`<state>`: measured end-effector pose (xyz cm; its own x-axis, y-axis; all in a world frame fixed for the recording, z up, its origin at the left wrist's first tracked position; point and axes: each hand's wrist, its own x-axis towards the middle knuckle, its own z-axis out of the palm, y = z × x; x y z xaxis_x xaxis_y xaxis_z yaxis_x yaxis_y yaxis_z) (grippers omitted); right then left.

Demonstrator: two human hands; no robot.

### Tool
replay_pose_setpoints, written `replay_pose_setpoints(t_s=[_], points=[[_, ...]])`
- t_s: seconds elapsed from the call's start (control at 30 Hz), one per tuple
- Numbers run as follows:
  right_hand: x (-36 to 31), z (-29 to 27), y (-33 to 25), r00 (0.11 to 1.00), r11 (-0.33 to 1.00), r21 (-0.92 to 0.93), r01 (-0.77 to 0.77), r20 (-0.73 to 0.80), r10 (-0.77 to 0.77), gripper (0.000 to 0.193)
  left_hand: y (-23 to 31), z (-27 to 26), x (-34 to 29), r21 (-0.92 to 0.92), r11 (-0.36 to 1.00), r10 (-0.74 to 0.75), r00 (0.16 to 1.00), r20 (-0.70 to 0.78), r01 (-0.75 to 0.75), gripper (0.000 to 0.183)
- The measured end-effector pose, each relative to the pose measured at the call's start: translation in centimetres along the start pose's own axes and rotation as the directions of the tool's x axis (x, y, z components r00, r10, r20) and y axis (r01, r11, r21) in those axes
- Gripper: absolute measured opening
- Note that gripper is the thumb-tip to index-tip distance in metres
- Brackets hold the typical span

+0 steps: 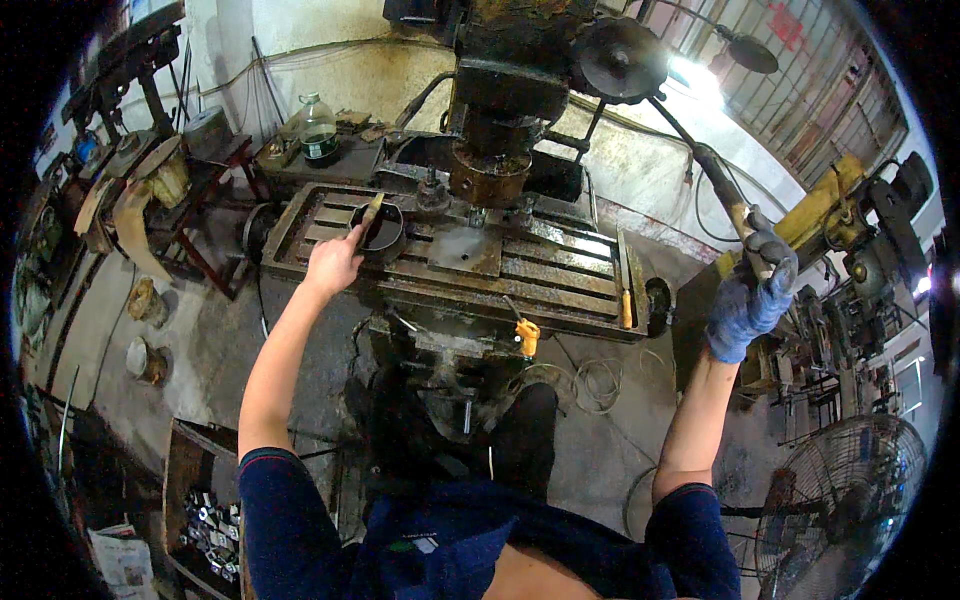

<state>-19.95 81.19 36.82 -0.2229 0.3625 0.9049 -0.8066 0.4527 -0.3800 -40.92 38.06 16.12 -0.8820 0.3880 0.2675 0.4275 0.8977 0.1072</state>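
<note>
My bare left hand (pixel 335 266) is closed round a slim brush (pixel 373 208) with a yellowish end. It is at the near-left rim of a dark round pot (pixel 388 238) on the machine table; the brush's lower part is hidden. My right hand (pixel 752 305), in a blue-grey glove, is wrapped round the end of a long lever (pixel 712 165) that runs down from the drilling machine's hub (pixel 618 60). Below the machine's spindle head (pixel 490 172), a flat metal plate (pixel 464 250) lies on the slotted table (pixel 560 290).
A yellow-handled tool (pixel 627 308) lies at the table's right end, and a yellow control (pixel 527 337) hangs at its front edge. A large clear bottle (pixel 318 130) stands behind on the left. A wooden box of metal parts (pixel 208 535) and a floor fan (pixel 845 500) flank me.
</note>
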Motion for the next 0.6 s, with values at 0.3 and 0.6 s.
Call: replay_pose_setpoints(t_s=[0.3,0.6], points=[[0.2,-0.4,0.2,0.999,0.996,-0.084,0.034,0.001,-0.034,0.037,0.6,-0.6,-0.9,-0.172,0.984,-0.014,0.937,-0.348,-0.05,0.025],[0.3,-1.0,0.7,0.998,0.997,-0.063,0.055,0.04,-0.053,0.035,0.1,-0.2,-0.9,-0.147,0.989,-0.015,0.965,-0.264,-0.024,0.027]])
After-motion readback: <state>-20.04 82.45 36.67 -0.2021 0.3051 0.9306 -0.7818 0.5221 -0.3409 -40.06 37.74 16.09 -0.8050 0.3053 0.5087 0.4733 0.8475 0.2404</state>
